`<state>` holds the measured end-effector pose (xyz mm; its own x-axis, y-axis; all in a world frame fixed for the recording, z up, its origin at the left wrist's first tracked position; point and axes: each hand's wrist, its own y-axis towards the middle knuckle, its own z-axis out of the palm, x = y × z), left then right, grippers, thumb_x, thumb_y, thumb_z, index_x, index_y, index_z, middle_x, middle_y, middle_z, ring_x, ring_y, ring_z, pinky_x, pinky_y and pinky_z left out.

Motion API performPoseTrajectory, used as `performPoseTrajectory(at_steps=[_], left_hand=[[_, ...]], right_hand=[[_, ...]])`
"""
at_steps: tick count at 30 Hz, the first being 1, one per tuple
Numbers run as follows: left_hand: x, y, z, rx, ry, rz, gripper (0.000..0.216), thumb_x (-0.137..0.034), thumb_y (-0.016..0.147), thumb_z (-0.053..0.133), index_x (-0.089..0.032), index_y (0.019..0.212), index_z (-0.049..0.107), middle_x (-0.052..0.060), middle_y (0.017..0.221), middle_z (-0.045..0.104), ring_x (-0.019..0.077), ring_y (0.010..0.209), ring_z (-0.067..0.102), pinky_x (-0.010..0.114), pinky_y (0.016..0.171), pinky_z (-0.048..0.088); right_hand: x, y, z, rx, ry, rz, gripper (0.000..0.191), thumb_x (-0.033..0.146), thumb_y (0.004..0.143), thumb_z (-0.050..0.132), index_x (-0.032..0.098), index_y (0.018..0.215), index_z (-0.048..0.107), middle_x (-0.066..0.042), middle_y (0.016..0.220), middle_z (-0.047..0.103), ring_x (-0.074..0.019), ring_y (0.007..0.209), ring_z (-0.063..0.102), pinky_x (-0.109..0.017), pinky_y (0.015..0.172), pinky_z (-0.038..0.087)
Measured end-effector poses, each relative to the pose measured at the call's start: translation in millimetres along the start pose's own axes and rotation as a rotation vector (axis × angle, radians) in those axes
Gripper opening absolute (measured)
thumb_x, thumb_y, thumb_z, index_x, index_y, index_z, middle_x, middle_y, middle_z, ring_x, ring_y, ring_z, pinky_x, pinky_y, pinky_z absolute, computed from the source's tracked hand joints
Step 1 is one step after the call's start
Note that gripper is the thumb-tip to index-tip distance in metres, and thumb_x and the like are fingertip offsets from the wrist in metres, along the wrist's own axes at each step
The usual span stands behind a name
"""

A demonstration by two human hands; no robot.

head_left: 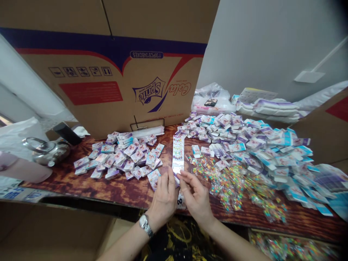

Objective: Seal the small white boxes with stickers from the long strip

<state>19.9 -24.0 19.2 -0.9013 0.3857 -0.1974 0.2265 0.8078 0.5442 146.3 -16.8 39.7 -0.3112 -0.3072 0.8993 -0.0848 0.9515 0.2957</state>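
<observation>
Over the front middle of the table, my left hand [165,192] and my right hand [196,198] meet with fingertips closed on a small carton [177,178] with a purple edge. Most of the carton is hidden by the fingers. A silver watch [146,224] circles my left wrist. Just beyond my fingertips lies a long white strip [178,149] printed with rows of coloured round marks. Beside my left hand a small printed box [153,179] touches a heap of similar boxes [130,154]. To the right of my right hand are clear packets of colourful candy [230,188].
A tall upside-down carton [95,87] stands at the back. Many flat small boxes [261,145] are heaped at right. A metal kettle [50,152] and a pink bottle [24,168] stand at left. More candy packets [290,246] lie below the table's right edge.
</observation>
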Motion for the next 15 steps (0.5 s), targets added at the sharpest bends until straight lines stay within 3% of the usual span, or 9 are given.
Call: performPoseTrajectory(at_steps=[9,12,15], left_hand=[[2.8,-2.9,3.5,0.002,-0.114,-0.016,0.066,-0.010,0.088,0.033,-0.004,0.143,-0.004,0.023,0.112,0.049,0.0283,0.101,0.049,0.045,0.085,0.046],[4.8,-5.5,3.1,0.026,-0.139,-0.035,0.066,-0.012,0.089,0.033,-0.004,0.143,-0.005,0.023,0.115,0.048,0.0271,0.100,0.049,0.043,0.083,0.047],[24.3,1.9,-3.4,0.060,-0.047,-0.001,0.063,-0.017,0.090,0.035,-0.006,0.143,0.004,0.022,0.119,0.047,0.0265,0.101,0.049,0.039,0.081,0.048]], right_hand=[[7.2,-5.5,2.0,0.027,-0.183,-0.222,0.032,0.015,0.090,0.042,0.021,0.120,0.050,-0.008,0.108,0.061,-0.0192,0.104,0.056,-0.035,0.089,0.048],[7.4,0.6,3.8,0.094,-0.141,-0.140,0.030,0.019,0.090,0.043,0.021,0.119,0.049,-0.008,0.109,0.062,-0.0194,0.102,0.058,-0.034,0.087,0.049],[1.3,18.0,0.6,0.211,-0.093,-0.068,0.033,0.025,0.091,0.043,0.022,0.124,0.046,-0.006,0.104,0.065,-0.0187,0.096,0.062,-0.032,0.081,0.051]])
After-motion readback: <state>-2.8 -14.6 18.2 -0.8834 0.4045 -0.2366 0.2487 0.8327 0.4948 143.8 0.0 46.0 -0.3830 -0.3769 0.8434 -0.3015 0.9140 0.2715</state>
